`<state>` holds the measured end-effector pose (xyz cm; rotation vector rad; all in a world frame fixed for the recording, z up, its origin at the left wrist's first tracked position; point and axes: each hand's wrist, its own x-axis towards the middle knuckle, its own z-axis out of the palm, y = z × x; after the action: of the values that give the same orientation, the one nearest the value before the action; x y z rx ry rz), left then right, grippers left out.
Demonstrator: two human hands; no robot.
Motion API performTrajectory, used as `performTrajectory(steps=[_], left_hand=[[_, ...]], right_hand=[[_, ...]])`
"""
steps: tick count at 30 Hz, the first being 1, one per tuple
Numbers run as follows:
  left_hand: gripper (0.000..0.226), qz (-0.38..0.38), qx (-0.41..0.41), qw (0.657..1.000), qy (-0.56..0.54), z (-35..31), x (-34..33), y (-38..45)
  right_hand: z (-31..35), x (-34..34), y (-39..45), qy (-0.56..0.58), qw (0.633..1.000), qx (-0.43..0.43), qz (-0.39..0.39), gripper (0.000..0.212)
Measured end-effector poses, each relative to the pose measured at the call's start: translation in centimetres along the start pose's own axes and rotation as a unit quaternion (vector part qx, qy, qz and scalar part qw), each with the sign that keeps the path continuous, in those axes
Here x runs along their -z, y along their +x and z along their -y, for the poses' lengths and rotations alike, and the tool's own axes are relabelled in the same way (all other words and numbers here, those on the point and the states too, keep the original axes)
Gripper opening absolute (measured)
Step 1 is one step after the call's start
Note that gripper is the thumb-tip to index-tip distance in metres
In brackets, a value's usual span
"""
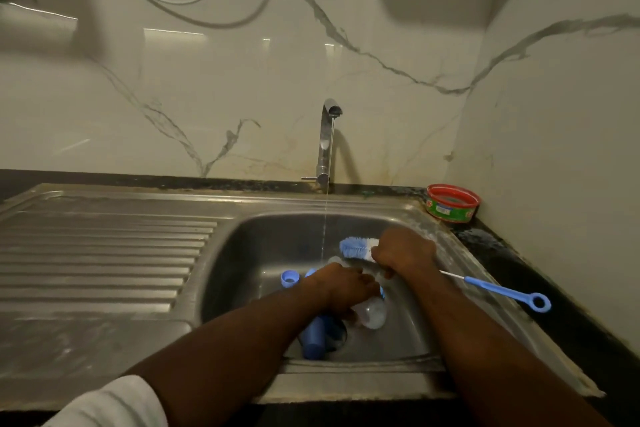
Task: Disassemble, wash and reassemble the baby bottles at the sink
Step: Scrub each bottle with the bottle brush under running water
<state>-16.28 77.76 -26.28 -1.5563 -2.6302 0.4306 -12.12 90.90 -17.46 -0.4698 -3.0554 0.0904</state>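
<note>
Under left hand (341, 284) fingers lies clear bottle (373, 314).

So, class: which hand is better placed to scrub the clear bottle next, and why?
Right hand: it already grips the bottle brush. The left hand rests on the clear bottle, apparently steadying it.

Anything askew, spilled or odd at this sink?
Nothing spilled or broken. The small brush lies on the sink rim with its handle past the edge. Brown stains mark the wall beside the running tap.
</note>
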Motion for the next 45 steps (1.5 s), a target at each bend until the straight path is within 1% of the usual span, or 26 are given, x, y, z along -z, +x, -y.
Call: performTrajectory(steps=[4, 6, 9, 11, 12, 15, 17, 21, 22, 23, 24, 26, 27, 31, 32, 33, 34, 36, 37, 38, 39, 40, 42, 44, 45], left_hand=[[0.068, -0.052, 0.072, 0.988, -0.125, 1.8, 0.2, -1.0], [0.069, -0.070, 0.114, 0.969, -0.206, 2.5, 0.1, -1.6], [0.070, -0.114, 0.208, 0.921, -0.308, 3.5, -0.1, -2.0], [0.064, -0.164, 0.270, 0.875, -0.366, 4.3, -0.5, -2.1], [0.059, -0.188, 0.287, 0.853, -0.394, 4.8, -0.9, -2.1], [0.049, -0.239, 0.296, 0.790, -0.480, 5.7, -1.2, -2.4], [0.048, -0.272, 0.302, 0.772, -0.489, 6.0, -0.9, -2.6], [0.056, -0.322, 0.308, 0.740, -0.504, 6.2, -0.2, -2.7], [0.058, -0.331, 0.317, 0.727, -0.512, 6.1, -0.1, -2.6], [0.059, -0.340, 0.329, 0.705, -0.528, 6.0, 0.2, -2.5], [0.059, -0.350, 0.344, 0.673, -0.553, 6.0, 0.5, -2.2], [0.060, -0.364, 0.372, 0.594, -0.614, 6.4, 1.6, -1.3], [0.060, -0.365, 0.381, 0.560, -0.639, 6.5, 2.2, -0.8], [0.049, -0.373, 0.399, 0.449, -0.707, 6.0, 3.9, 1.3], [0.044, -0.367, 0.394, 0.431, -0.724, 5.6, 4.2, 1.5], [0.041, -0.356, 0.382, 0.432, -0.735, 5.3, 4.2, 1.8], [0.041, -0.351, 0.369, 0.453, -0.732, 5.2, 4.1, 1.9], [0.050, -0.365, 0.333, 0.494, -0.716, 5.5, 3.7, 1.8], [0.053, -0.380, 0.311, 0.501, -0.712, 5.7, 3.4, 1.6], [0.050, -0.391, 0.292, 0.508, -0.710, 5.8, 3.1, 1.2], [0.046, -0.395, 0.278, 0.522, -0.703, 5.9, 2.7, 0.7], [0.043, -0.392, 0.275, 0.548, -0.686, 6.0, 2.2, 0.3], [0.048, -0.386, 0.297, 0.607, -0.628, 6.4, 1.5, -0.2], [0.054, -0.393, 0.323, 0.638, -0.578, 6.8, 1.8, -0.5], [0.056, -0.402, 0.336, 0.641, -0.561, 6.8, 2.2, -0.6]], right_hand=[[0.1, 0.1, 0.0, 0.005, 1.000, -0.005, -0.029, 0.032], [0.1, 0.3, 0.0, 0.016, 0.999, -0.013, -0.038, 0.032], [0.1, 0.7, -0.1, 0.043, 0.997, -0.014, -0.059, 0.033], [0.0, 0.9, -0.2, 0.055, 0.996, -0.010, -0.073, 0.034], [0.0, 0.9, -0.2, 0.060, 0.995, -0.010, -0.078, 0.034], [0.2, 0.8, -0.2, 0.058, 0.994, -0.009, -0.093, 0.036], [0.3, 0.9, -0.3, 0.054, 0.994, -0.006, -0.097, 0.037], [0.4, 0.9, -0.4, 0.047, 0.993, -0.003, -0.107, 0.036], [0.5, 0.9, -0.4, 0.044, 0.993, -0.004, -0.105, 0.037], [0.6, 1.0, -0.4, 0.041, 0.994, -0.005, -0.104, 0.037], [0.6, 1.0, -0.4, 0.038, 0.994, -0.007, -0.102, 0.037], [0.7, 1.0, -0.3, 0.032, 0.995, -0.004, -0.098, 0.036], [0.7, 1.0, -0.4, 0.032, 0.995, -0.003, -0.096, 0.036], [0.7, 0.8, -0.4, 0.029, 0.995, -0.009, -0.094, 0.037], [0.7, 0.8, -0.3, 0.034, 0.995, -0.012, -0.096, 0.037], [0.6, 0.8, -0.4, 0.039, 0.994, -0.015, -0.099, 0.036], [0.4, 0.9, -0.3, 0.044, 0.993, -0.015, -0.104, 0.035], [0.1, 0.9, -0.4, 0.056, 0.992, -0.018, -0.112, 0.034], [0.0, 1.0, -0.5, 0.059, 0.991, -0.019, -0.116, 0.033], [-0.1, 1.1, -0.6, 0.060, 0.991, -0.020, -0.122, 0.032], [-0.1, 1.2, -0.7, 0.064, 0.990, -0.022, -0.127, 0.031], [-0.1, 1.4, -0.8, 0.071, 0.988, -0.022, -0.133, 0.031], [0.1, 1.8, -1.1, 0.083, 0.985, -0.017, -0.148, 0.031], [0.4, 2.2, -1.3, 0.098, 0.981, 0.001, -0.165, 0.033], [0.6, 2.3, -1.4, 0.107, 0.978, 0.018, -0.177, 0.034]])
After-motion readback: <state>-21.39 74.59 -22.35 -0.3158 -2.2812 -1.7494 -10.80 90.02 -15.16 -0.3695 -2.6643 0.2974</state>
